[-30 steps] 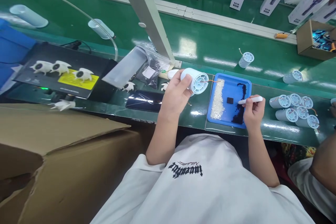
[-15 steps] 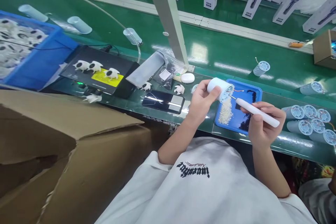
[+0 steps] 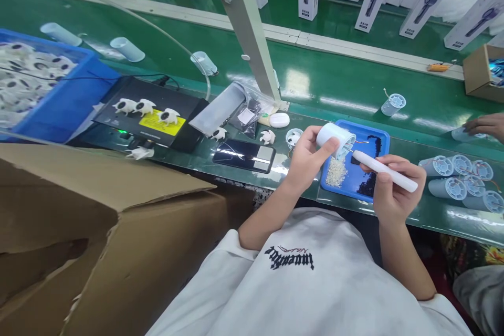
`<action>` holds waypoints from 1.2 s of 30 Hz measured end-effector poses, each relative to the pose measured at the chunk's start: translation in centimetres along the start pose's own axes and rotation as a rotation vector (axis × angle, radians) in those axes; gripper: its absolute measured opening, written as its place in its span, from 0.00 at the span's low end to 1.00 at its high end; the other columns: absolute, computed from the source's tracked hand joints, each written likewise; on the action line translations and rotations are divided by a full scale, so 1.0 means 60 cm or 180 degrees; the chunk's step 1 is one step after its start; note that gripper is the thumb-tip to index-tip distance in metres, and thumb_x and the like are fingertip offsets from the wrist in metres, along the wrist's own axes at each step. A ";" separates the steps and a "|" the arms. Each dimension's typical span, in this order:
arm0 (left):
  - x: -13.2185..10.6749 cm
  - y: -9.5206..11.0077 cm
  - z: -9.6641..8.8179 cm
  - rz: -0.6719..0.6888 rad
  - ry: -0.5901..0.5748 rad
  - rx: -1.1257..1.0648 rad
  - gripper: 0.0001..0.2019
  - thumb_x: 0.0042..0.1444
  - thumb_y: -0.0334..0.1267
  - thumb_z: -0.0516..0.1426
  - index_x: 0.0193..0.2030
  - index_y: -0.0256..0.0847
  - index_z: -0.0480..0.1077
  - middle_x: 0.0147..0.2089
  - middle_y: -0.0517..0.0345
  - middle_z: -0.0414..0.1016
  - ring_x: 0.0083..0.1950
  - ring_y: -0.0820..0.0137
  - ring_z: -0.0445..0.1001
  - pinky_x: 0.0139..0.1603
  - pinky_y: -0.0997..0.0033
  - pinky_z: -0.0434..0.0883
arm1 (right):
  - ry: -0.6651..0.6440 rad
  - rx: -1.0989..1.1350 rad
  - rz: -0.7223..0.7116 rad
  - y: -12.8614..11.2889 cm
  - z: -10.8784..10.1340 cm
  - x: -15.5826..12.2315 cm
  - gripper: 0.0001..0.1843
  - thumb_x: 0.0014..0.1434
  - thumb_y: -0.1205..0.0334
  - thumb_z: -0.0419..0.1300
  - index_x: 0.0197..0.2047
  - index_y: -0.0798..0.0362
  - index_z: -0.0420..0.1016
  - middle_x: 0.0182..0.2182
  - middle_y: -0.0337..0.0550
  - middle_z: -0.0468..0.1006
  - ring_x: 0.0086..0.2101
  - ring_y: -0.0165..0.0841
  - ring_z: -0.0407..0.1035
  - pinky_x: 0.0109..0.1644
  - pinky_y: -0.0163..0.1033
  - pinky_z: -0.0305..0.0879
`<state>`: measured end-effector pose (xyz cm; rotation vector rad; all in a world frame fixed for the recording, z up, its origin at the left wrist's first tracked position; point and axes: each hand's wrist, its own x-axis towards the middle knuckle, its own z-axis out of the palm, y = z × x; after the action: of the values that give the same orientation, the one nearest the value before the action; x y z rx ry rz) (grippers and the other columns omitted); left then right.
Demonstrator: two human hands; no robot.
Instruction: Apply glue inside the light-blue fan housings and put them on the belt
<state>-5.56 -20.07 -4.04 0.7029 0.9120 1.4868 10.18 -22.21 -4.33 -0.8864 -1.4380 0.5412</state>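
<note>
My left hand grips a pale blue fan cylinder with thin wires at its open end, tilted over a blue tray. My right hand holds a white pen-shaped tool, whose tip is pushed into the cylinder's open end. The tray holds a heap of small white bits and a streak of small dark bits. Both hands hover just above the near edge of the green bench.
Several more cylinders lie right of the tray; another person's hand reaches one. A phone, white fan blades on a black pad, a blue crate, a slanted white post and a cardboard box lie left.
My right hand lifted the white tool off the tray and brought its tip into the cylinder. My left hand moved the cylinder over the tray. Another person's hand appeared at the right.
</note>
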 end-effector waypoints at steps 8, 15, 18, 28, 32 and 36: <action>0.014 -0.005 0.022 0.0421 0.0127 0.0199 0.19 0.50 0.48 0.66 0.29 0.41 0.61 0.27 0.66 0.62 0.27 0.80 0.61 0.29 0.78 0.63 | -0.0396 -0.0872 0.0402 0.003 -0.002 -0.017 0.08 0.59 0.55 0.64 0.35 0.49 0.72 0.23 0.34 0.70 0.21 0.28 0.64 0.23 0.34 0.63; -0.011 0.017 0.069 0.1779 0.0257 -0.0369 0.27 0.54 0.47 0.61 0.18 0.37 0.48 0.23 0.62 0.52 0.27 0.77 0.58 0.35 0.70 0.71 | -0.1351 -0.0450 0.0691 -0.053 0.001 -0.031 0.16 0.67 0.53 0.50 0.40 0.51 0.76 0.15 0.30 0.61 0.14 0.25 0.50 0.18 0.33 0.50; -0.022 0.028 0.078 0.1772 0.0287 -0.0477 0.28 0.55 0.48 0.58 0.19 0.38 0.44 0.21 0.61 0.47 0.26 0.74 0.57 0.34 0.68 0.72 | -0.1351 -0.0179 0.0738 -0.071 0.003 -0.040 0.19 0.68 0.52 0.48 0.41 0.52 0.77 0.14 0.30 0.59 0.14 0.25 0.48 0.16 0.33 0.48; 0.048 -0.014 0.061 0.0777 -0.1297 0.0454 0.28 0.45 0.62 0.64 0.34 0.43 0.57 0.41 0.57 0.69 0.42 0.70 0.74 0.41 0.69 0.73 | -0.0572 -0.0264 0.1317 -0.029 0.002 -0.038 0.20 0.65 0.49 0.52 0.47 0.53 0.77 0.16 0.31 0.58 0.16 0.26 0.52 0.19 0.33 0.50; 0.142 0.000 0.061 0.0003 -0.1532 0.1435 0.27 0.46 0.53 0.67 0.39 0.44 0.56 0.35 0.60 0.66 0.38 0.67 0.75 0.41 0.63 0.73 | -0.0683 -0.0907 0.1351 0.019 -0.022 -0.014 0.16 0.61 0.52 0.55 0.42 0.52 0.78 0.17 0.32 0.61 0.18 0.26 0.54 0.21 0.34 0.54; 0.245 0.003 0.072 0.0643 -0.1306 0.3755 0.27 0.44 0.36 0.69 0.49 0.40 0.61 0.42 0.51 0.70 0.51 0.52 0.73 0.56 0.47 0.66 | -0.0462 -0.1196 0.1478 0.054 -0.034 -0.019 0.16 0.58 0.53 0.56 0.46 0.51 0.74 0.16 0.29 0.61 0.17 0.28 0.56 0.23 0.35 0.56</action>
<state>-3.78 -4.88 -2.83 1.9097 1.3809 0.7788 12.68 -21.60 -7.41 -1.5276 -1.4940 0.7011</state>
